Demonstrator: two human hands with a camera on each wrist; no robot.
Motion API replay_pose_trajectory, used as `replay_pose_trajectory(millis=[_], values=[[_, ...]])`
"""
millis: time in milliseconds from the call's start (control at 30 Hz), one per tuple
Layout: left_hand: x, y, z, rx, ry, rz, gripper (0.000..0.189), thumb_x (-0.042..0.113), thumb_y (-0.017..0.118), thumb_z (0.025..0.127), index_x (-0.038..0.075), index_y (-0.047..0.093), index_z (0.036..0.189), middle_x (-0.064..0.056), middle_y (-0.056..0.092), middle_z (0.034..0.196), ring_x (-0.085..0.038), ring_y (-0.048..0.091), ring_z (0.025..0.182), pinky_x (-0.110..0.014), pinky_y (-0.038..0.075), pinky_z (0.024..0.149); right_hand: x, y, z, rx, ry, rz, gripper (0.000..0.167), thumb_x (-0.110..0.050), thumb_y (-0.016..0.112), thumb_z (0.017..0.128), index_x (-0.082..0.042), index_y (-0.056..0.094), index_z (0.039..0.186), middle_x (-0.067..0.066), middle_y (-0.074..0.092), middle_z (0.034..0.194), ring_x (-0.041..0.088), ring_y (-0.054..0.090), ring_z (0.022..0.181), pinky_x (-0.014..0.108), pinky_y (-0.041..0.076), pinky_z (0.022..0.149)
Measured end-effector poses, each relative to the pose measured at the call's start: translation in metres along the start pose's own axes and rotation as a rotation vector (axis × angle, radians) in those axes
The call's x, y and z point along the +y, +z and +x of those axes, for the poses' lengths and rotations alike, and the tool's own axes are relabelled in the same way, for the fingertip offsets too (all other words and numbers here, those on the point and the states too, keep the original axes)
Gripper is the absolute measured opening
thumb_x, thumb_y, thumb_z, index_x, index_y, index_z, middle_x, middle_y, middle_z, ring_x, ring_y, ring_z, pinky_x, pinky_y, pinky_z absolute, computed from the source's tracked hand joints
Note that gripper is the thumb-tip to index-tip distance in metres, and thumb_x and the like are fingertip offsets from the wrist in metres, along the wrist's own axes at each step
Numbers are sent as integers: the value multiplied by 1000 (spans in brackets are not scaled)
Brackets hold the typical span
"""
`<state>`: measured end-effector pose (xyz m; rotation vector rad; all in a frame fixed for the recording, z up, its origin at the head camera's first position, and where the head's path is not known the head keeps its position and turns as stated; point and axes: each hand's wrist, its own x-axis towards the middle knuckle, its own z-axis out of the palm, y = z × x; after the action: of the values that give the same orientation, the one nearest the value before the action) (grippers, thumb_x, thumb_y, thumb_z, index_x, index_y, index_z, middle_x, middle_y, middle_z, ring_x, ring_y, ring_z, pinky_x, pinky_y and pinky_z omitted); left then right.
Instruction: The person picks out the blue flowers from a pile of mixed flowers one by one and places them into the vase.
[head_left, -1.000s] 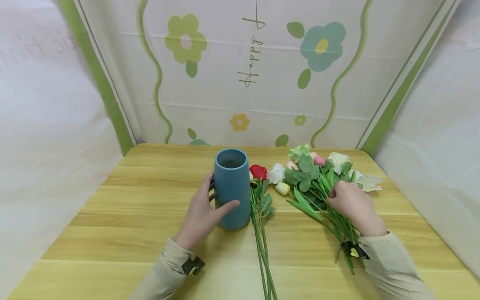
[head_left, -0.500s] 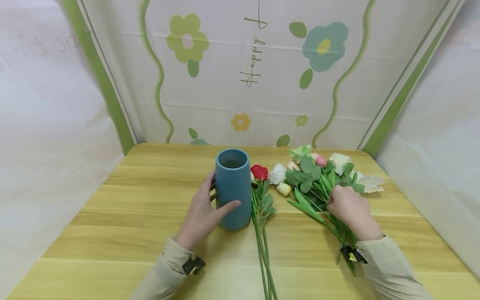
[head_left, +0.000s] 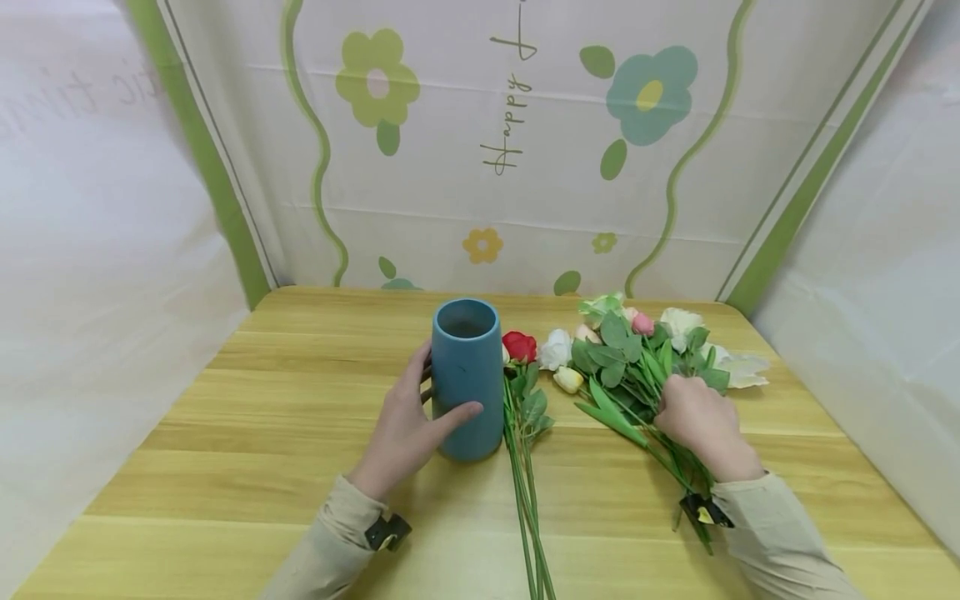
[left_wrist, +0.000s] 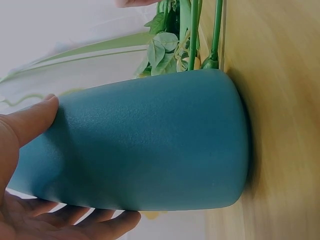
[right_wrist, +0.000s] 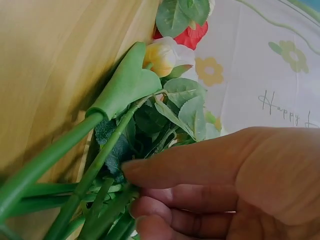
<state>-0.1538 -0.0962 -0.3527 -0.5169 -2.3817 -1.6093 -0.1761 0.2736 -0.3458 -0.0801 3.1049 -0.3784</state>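
A tall blue vase (head_left: pixel 467 392) stands upright on the table, its mouth showing no flowers. My left hand (head_left: pixel 401 437) grips its side, thumb across the front and fingers around the left and back, as the left wrist view also shows. On the right, my right hand (head_left: pixel 701 421) is among the stems of a heap of artificial flowers (head_left: pixel 611 354). In the right wrist view its thumb and fingertips pinch a green stem (right_wrist: pixel 112 206); which bloom belongs to it is hidden. A yellow-white tulip (head_left: pixel 568 380) lies at the heap's left side.
Just right of the vase lies a red rose (head_left: pixel 519 346) with long stems (head_left: pixel 528 517) reaching the table's front edge. A white rose (head_left: pixel 555 350) lies between it and the heap. Patterned fabric (head_left: pixel 450 167) encloses the wooden table (head_left: pixel 285 417) at the back and sides.
My right hand has drawn slightly down toward me within the heap, then stayed nearly still. The left hand keeps its hold on the vase.
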Motion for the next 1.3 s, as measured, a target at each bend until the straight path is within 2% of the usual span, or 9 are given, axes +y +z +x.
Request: replay_pose_trajectory(millis=[267, 367, 533, 767, 867, 933, 1000, 1100, 1300], values=[[1, 0, -1, -2, -5, -2, 91, 34, 81, 82, 17, 28, 154, -3, 42, 147, -27, 44, 131, -52, 43, 102, 0, -6, -6, 54, 28, 63, 29, 3, 45, 63, -20, 32, 51, -6, 18, 53, 11, 17, 50, 22, 17, 42], [1, 0, -1, 0, -7, 1, 91, 35, 82, 82, 17, 28, 153, -3, 43, 146, -27, 44, 130, -51, 43, 101, 0, -9, -8, 77, 27, 81, 32, 2, 47, 70, -19, 33, 51, -6, 19, 51, 11, 18, 49, 22, 17, 42], [2, 0, -1, 3, -4, 3, 91, 35, 82, 82, 16, 28, 153, -4, 43, 146, -27, 45, 130, -51, 43, 101, -2, -13, -11, 126, 17, 104, 41, -4, 55, 86, -18, 37, 52, -6, 25, 50, 12, 24, 47, 23, 19, 42], [1, -1, -2, 3, 0, -2, 91, 34, 82, 82, 16, 28, 154, -3, 42, 147, -27, 44, 131, -52, 43, 102, -3, -14, -13, 192, 32, 129, 41, -11, 57, 95, -15, 40, 58, -2, 32, 53, 16, 32, 48, 25, 22, 42], [2, -1, -2, 2, 1, -4, 91, 34, 82, 82, 17, 28, 154, -3, 42, 147, -26, 44, 131, -52, 43, 102, -2, -14, -14, 237, 31, 146, 28, -13, 59, 96, -9, 57, 68, 3, 46, 59, 19, 40, 50, 28, 27, 40], [2, 0, -2, 3, 3, -5, 91, 34, 82, 83, 17, 28, 154, -3, 42, 147, -26, 44, 131, -52, 43, 102, -2, -15, -14, 280, 14, 157, 18, -12, 60, 95, -3, 66, 81, 9, 57, 68, 20, 45, 52, 30, 32, 40], [2, 0, -2, 5, 5, -1, 90, 34, 81, 83, 17, 28, 154, -3, 42, 147, -27, 44, 131, -52, 43, 101, -2, -16, -15, 324, -2, 172, 16, -11, 61, 95, 2, 70, 93, 13, 64, 76, 20, 48, 53, 32, 35, 39], [2, 0, -2, 8, 7, 4, 90, 34, 81, 83, 17, 28, 154, -4, 42, 146, -27, 44, 131, -52, 43, 101, -3, -16, -15, 384, -31, 194, 18, -10, 62, 94, 6, 69, 97, 16, 66, 80, 18, 49, 52, 32, 37, 38], [1, 0, -2, 7, 8, 7, 91, 34, 81, 83, 16, 27, 154, -5, 42, 147, -28, 44, 131, -52, 43, 101, -8, -16, -18, 517, -79, 206, 14, -8, 66, 93, 5, 68, 89, 11, 63, 73, 18, 51, 53, 32, 40, 41]])
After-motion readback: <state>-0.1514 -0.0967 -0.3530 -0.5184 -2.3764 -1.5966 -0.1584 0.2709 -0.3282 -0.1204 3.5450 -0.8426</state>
